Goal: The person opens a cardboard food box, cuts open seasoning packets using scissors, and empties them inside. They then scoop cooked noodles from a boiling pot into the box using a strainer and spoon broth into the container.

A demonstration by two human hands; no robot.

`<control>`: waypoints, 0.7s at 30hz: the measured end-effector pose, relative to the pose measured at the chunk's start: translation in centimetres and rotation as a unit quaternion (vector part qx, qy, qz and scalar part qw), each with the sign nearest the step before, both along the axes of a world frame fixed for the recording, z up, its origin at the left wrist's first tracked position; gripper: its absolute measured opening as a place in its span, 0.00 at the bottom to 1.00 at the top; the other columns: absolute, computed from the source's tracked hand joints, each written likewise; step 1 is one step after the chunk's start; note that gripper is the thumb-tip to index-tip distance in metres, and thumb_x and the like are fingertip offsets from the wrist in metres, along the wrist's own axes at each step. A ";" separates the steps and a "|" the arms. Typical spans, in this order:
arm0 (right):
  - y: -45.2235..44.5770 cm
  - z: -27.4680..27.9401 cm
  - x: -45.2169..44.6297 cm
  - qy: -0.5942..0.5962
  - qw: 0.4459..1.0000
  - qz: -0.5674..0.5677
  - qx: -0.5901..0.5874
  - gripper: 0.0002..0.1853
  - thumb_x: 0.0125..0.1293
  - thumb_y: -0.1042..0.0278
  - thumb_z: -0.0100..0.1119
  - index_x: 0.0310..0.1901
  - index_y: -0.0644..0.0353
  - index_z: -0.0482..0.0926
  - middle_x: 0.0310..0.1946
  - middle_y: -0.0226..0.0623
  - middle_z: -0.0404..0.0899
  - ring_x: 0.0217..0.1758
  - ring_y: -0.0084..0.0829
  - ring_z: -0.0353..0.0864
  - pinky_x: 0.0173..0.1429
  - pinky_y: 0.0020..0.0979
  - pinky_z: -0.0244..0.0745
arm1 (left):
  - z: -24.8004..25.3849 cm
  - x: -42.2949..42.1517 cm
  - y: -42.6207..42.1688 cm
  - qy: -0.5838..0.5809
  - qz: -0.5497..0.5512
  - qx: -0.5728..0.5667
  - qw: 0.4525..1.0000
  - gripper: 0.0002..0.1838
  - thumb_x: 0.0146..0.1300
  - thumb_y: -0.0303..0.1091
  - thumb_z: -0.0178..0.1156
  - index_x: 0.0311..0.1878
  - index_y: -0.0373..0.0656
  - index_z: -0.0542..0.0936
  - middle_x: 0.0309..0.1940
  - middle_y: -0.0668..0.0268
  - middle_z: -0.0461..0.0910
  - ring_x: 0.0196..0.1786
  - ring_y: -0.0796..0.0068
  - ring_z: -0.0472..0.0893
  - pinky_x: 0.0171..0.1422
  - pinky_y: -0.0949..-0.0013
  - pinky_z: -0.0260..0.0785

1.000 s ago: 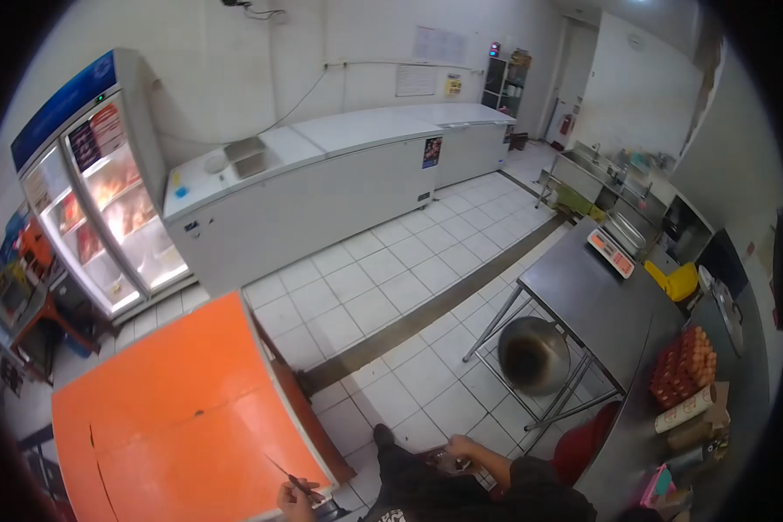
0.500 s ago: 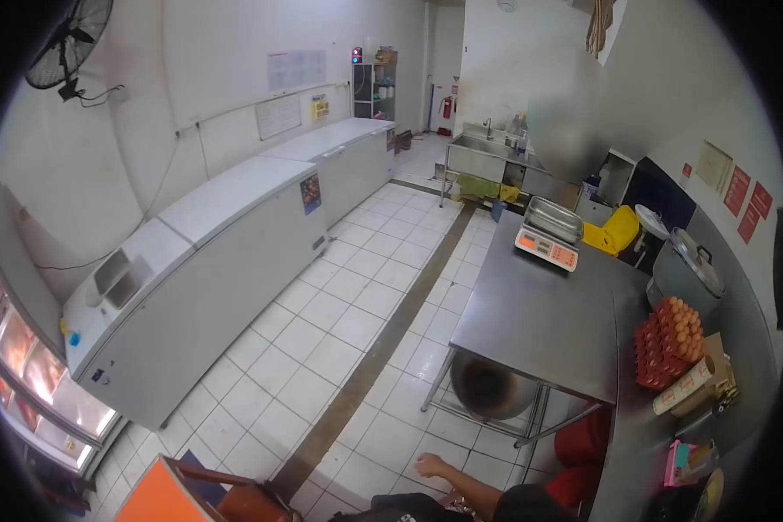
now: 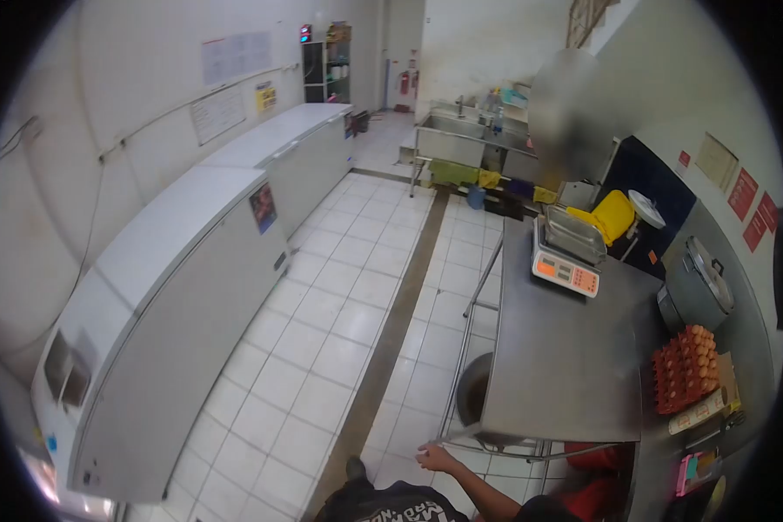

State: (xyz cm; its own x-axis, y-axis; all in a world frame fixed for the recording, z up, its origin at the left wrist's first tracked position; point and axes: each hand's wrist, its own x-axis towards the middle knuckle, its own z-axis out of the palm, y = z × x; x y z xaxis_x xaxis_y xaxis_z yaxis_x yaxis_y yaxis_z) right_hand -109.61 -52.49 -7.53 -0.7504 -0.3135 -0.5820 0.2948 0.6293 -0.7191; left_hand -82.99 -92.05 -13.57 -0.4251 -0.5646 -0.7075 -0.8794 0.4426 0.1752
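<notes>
My right hand is low in the view, beside the near left corner of the steel table. Its fingers look loosely apart, with nothing seen in them. My left hand is out of view. On the far part of the table, a white scale with an orange display stands by stacked metal trays. A large dark wok sits under the table, partly hidden by its top and legs.
White chest freezers line the left wall. A tiled floor with a brown strip runs toward the sink. A blurred person is near the sink. Egg trays and a big pot stand at the right.
The view has swung right and forward. The orange table and my left hand, which held a thin pointed tool, have left the view. The steel table now appears nearer, beside my right hand.
</notes>
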 end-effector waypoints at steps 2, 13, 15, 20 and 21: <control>0.3 1.0 -4.4 -0.002 0.999 -0.035 0.011 0.29 0.67 0.56 0.62 0.63 0.68 0.72 0.39 0.46 0.85 0.39 0.32 0.87 0.42 0.34 0.80 | -0.2 -9.5 -3.8 0.020 -0.040 0.002 0.999 0.30 0.62 0.58 0.62 0.29 0.32 0.82 0.20 0.58 0.83 0.22 0.67 0.82 0.29 0.61 0.74; 6.4 1.2 -32.0 -0.053 0.957 -0.272 -0.087 0.29 0.68 0.61 0.62 0.65 0.69 0.68 0.44 0.47 0.84 0.41 0.36 0.87 0.43 0.34 0.82 | 6.6 -67.9 -5.0 0.336 -0.001 0.134 0.932 0.22 0.64 0.45 0.66 0.29 0.32 0.79 0.23 0.56 0.84 0.19 0.70 0.82 0.20 0.70 0.73; 8.4 0.2 -39.8 -0.043 0.953 -0.286 -0.093 0.29 0.67 0.63 0.63 0.64 0.70 0.68 0.43 0.47 0.84 0.40 0.35 0.87 0.42 0.33 0.82 | 6.0 -74.5 -2.1 0.343 0.005 0.114 0.932 0.22 0.61 0.45 0.67 0.29 0.30 0.80 0.21 0.56 0.84 0.17 0.70 0.82 0.23 0.68 0.76; 11.6 -2.0 -59.6 0.066 0.954 -0.286 -0.066 0.29 0.65 0.56 0.63 0.61 0.69 0.73 0.39 0.49 0.86 0.36 0.34 0.88 0.41 0.35 0.83 | 1.3 -82.3 2.8 0.231 -0.165 0.051 0.958 0.29 0.64 0.58 0.59 0.24 0.38 0.83 0.19 0.60 0.83 0.17 0.67 0.80 0.24 0.64 0.74; 12.6 -3.4 -63.1 0.136 0.948 -0.276 -0.079 0.28 0.65 0.56 0.63 0.61 0.68 0.74 0.39 0.49 0.86 0.36 0.34 0.88 0.42 0.34 0.83 | 0.4 -83.9 4.3 0.181 -0.218 0.026 0.959 0.32 0.66 0.63 0.56 0.24 0.40 0.84 0.18 0.61 0.82 0.17 0.65 0.79 0.25 0.63 0.73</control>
